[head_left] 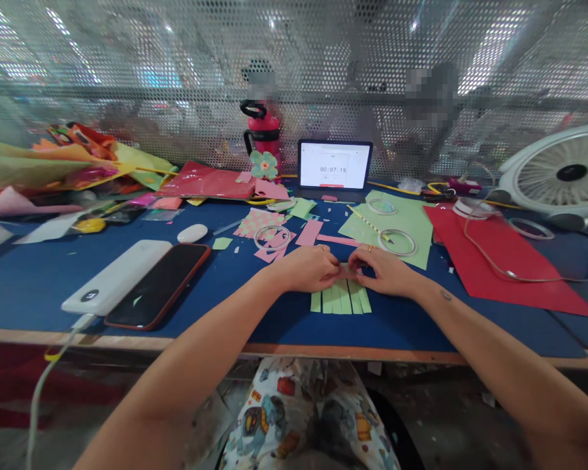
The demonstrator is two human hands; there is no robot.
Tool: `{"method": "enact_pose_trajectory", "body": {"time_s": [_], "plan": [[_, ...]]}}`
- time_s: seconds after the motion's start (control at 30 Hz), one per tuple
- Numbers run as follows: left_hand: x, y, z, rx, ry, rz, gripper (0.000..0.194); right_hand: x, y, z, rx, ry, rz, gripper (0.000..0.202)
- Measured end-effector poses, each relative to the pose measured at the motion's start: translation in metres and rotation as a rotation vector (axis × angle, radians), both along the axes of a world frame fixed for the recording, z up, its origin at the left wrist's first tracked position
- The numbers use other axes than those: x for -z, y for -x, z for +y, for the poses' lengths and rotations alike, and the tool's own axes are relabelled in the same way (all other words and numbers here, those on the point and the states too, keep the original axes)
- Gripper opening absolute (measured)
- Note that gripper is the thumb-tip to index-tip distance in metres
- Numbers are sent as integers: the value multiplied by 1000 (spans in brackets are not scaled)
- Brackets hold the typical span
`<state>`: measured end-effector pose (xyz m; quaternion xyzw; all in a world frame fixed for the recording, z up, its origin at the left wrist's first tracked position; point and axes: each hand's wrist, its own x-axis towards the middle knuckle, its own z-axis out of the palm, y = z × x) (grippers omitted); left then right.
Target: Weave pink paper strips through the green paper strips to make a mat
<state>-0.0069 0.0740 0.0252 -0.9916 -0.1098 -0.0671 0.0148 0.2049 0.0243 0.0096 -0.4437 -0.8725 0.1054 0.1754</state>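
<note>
My left hand [311, 267] and my right hand [385, 269] meet over a light green paper [340, 300] cut into several strips, which fan toward the table's front edge. Between my fingertips shows a pink paper strip [347, 271] lying across the top of the green strips. Each hand pinches around an end of it; the fingers partly hide it. Just beyond my hands are another pink strip [338, 240] and a small pink rectangle [309, 232]. A pink and green woven paper [259, 222] lies farther left, partly under a tape roll [272, 238].
Left are a phone [159, 285], a white power bank [117, 274] and a white mouse [192, 233]. A tablet [335, 166] showing a timer and a red bottle [265, 134] stand behind. Right are green paper [411, 219], red paper [514, 261], a cable and a fan [563, 171].
</note>
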Motion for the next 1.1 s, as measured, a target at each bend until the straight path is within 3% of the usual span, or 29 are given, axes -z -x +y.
{"method": "enact_pose_trajectory", "body": {"time_s": [0.33,0.93,1.1], "plan": [[11,-4,5,-57,-11,-25,25,7,4,1,64,-20,-55,13],[12,-4,9,-30,40,-67,20,12,3,2,70,-65,-159,13],[12,-3,8,8,-36,-101,21,12,6,1,90,-87,-193,12]]}}
